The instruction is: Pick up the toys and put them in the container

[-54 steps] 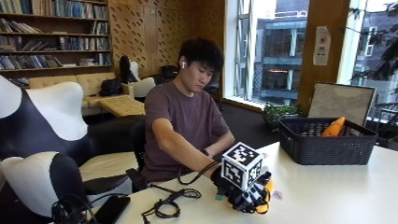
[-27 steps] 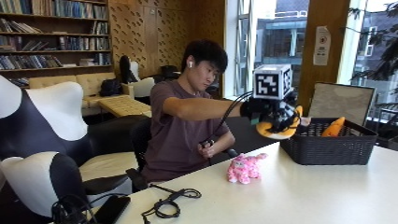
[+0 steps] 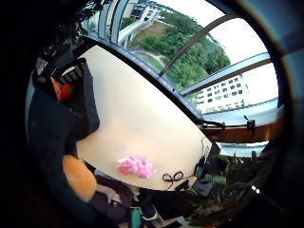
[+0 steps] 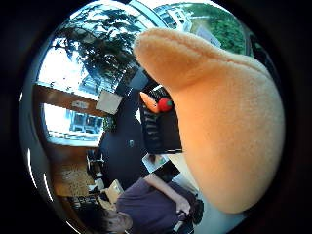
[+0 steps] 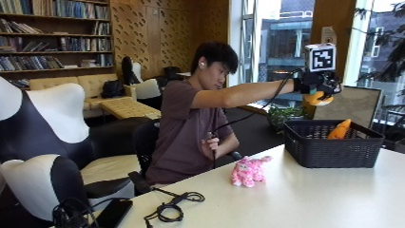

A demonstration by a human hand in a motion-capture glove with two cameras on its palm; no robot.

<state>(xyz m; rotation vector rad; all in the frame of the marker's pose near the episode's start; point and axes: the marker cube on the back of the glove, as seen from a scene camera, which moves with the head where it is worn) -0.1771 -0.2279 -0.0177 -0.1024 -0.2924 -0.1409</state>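
Right hand (image 5: 318,84) clenched on orange plush toy (image 5: 314,99), high above black basket (image 5: 330,144). Risk: releasing from height, bouncing out onto counter (image 5: 303,194). Pink plush toy (image 5: 248,171) not yet collected.

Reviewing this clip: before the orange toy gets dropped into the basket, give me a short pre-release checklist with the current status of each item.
1. Orange plush toy held in the gloved right hand: ok, fingers curled round it.
2. Hand positioned over the black woven plastic basket: ok, raised high above its near end.
3. Basket has room: ok, only an orange carrot-shaped toy and a small red toy show inside.
4. Basket upright on the white table: ok.
5. Pink fluffy plush toy in the basket: not ok, it lies on the table beside the basket.
6. Drop path clear of the black cable: ok, it lies at the table's near edge.
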